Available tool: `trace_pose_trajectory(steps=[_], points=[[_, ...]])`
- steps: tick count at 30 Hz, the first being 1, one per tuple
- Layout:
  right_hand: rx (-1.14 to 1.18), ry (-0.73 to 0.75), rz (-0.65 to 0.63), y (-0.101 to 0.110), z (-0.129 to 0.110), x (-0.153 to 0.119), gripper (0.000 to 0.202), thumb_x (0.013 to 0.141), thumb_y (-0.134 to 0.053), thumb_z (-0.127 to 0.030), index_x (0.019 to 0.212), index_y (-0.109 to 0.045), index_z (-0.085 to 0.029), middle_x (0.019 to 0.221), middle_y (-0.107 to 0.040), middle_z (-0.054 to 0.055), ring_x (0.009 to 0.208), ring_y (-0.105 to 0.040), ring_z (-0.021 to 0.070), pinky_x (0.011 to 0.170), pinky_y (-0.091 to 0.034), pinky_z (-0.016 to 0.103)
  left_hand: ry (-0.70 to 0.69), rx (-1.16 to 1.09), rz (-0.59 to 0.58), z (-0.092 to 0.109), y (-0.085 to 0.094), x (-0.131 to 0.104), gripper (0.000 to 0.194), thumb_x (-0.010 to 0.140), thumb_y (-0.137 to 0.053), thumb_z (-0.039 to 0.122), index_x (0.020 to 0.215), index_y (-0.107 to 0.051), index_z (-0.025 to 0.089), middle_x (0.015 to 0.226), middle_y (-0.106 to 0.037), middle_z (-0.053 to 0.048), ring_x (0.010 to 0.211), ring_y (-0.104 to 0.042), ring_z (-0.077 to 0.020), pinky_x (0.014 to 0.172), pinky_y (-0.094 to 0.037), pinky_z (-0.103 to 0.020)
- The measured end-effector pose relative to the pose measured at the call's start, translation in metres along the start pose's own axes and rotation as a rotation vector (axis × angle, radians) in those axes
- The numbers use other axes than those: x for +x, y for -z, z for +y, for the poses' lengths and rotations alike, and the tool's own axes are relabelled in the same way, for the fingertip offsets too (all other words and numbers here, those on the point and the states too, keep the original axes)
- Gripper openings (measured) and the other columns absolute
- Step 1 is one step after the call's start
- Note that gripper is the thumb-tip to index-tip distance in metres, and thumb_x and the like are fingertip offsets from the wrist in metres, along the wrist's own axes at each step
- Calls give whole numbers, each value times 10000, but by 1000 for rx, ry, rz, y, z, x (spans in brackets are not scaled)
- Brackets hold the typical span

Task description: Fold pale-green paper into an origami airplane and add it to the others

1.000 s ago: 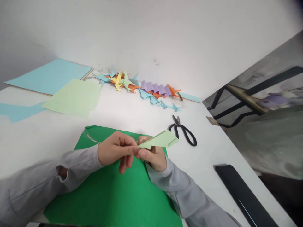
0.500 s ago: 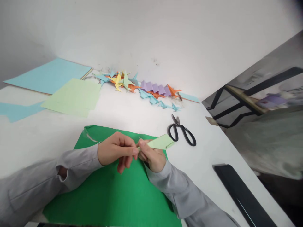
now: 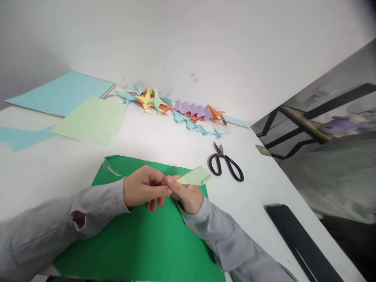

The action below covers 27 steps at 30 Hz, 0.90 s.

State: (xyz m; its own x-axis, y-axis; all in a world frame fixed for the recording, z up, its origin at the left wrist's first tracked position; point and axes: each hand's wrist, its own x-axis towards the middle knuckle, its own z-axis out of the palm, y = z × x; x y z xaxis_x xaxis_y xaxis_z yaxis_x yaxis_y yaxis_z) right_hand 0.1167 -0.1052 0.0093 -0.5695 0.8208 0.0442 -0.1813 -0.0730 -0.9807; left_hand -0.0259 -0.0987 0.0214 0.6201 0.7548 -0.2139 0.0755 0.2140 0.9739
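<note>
A folded piece of light green paper (image 3: 196, 176) is held above the green board (image 3: 141, 243), its wide end pointing right. My right hand (image 3: 187, 194) is closed on it, thumb on top. My left hand (image 3: 147, 187) pinches at the paper's narrow left end, its thumb and forefinger meeting my right thumb. That end is mostly hidden by the fingers. Black-handled scissors (image 3: 225, 161) lie on the white table just right of the paper, blades slightly apart.
Several folded paper birds (image 3: 148, 101) and a pleated purple paper piece (image 3: 192, 109) lie along the wall. Light green sheets (image 3: 91, 120) and blue sheets (image 3: 63, 92) are at left. A long black object (image 3: 302, 243) lies near the table's right edge.
The light green paper has shifted slightly left and turned a little in my hands. My left hand has moved slightly right, and the fingertips have come closer together.
</note>
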Motion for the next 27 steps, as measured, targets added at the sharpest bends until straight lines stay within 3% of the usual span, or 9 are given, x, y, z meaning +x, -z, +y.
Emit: trace_pose_trajectory(steps=[3, 8, 10, 14, 18, 23, 27], points=[[-30, 21, -13, 6, 3, -1, 465, 830, -442, -480, 505, -601, -188, 362, -420, -35, 317, -297, 73, 384, -325, 243, -21, -19, -10, -1, 1, -1, 249, 717, -581, 296, 538, -553, 125, 422, -540, 13, 322, -493, -81, 326, -390, -174], [78, 42, 159, 10, 7, -2, 370, 747, -590, -424, 473, -581, -176, 312, -222, -87, 287, -157, 51, 303, -125, 226, -9, -47, -48, 0, 2, -1, 260, 719, -590, 336, 582, -578, 115, 434, -543, 13, 313, -477, -72, 326, -390, -168], [111, 11, 142, 9, 8, -1, 378, 747, -589, -415, 460, -581, -169, 300, -251, -81, 275, -171, 51, 296, -124, 225, -10, -30, -67, 1, 2, 0, 270, 719, -591, 343, 579, -571, 113, 440, -543, 10, 323, -491, -78, 333, -397, -171], [98, -16, 17, 8, 11, -1, 468, 819, -471, -448, 472, -606, -166, 368, -472, -9, 308, -337, 82, 347, -286, 242, -39, 35, -69, 1, 1, 1, 325, 747, -553, 350, 527, -547, 111, 402, -504, 12, 341, -514, -93, 356, -416, -182], [39, 38, 79, 8, 12, -3, 484, 813, -478, -475, 441, -582, -182, 325, -433, -24, 317, -353, 83, 363, -286, 238, -54, 23, -83, -1, 1, 0, 307, 756, -540, 337, 539, -546, 119, 436, -538, 6, 335, -515, -92, 351, -416, -186], [126, 18, -44, 5, 2, -2, 443, 849, -456, -395, 511, -644, -180, 425, -568, 2, 345, -430, 84, 397, -325, 235, -57, 59, -104, -3, 2, 0, 333, 759, -533, 319, 495, -548, 117, 409, -520, 3, 337, -510, -92, 360, -419, -188], [156, 25, -50, 2, -2, -1, 451, 860, -445, -376, 504, -646, -184, 425, -574, 1, 349, -440, 79, 399, -327, 227, -54, 82, -110, -2, 3, 0, 336, 765, -523, 313, 492, -545, 118, 398, -513, 2, 343, -516, -95, 364, -416, -185]])
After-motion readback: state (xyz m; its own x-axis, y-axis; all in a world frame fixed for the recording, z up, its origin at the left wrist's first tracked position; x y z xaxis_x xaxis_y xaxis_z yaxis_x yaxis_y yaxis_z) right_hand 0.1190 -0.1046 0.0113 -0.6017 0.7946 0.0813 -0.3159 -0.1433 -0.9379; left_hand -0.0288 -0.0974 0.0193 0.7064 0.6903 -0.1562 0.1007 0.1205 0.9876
